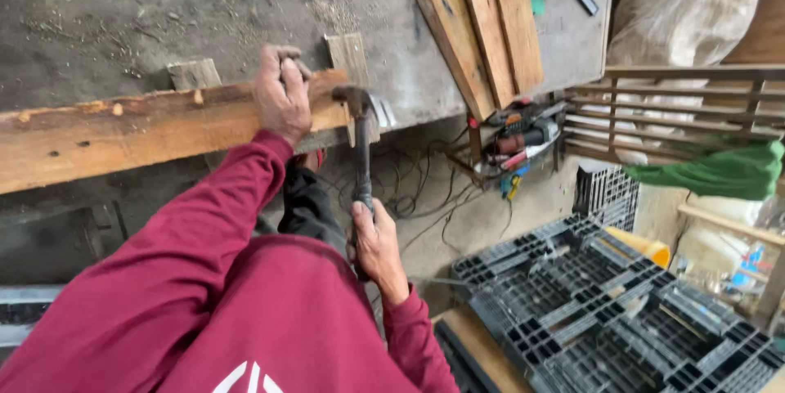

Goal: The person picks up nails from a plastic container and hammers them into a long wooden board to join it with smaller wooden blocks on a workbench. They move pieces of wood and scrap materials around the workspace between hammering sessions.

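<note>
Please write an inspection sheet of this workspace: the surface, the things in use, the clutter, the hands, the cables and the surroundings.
Surface: grey workbench, dusty, with sawdust and wood chips.
Job's things: long wooden plank lying along the bench edge; claw hammer with its head at the plank's right end.
Clutter: three loose boards leaning across the bench; two small wood blocks behind the plank.
Grippers: left hand presses on the plank; right hand grips the hammer handle.
Cables: tangled wires on the floor under the bench, near power tools on a low rack.
Surroundings: black plastic pallets, wooden slatted frame, green cloth, large sack.
</note>
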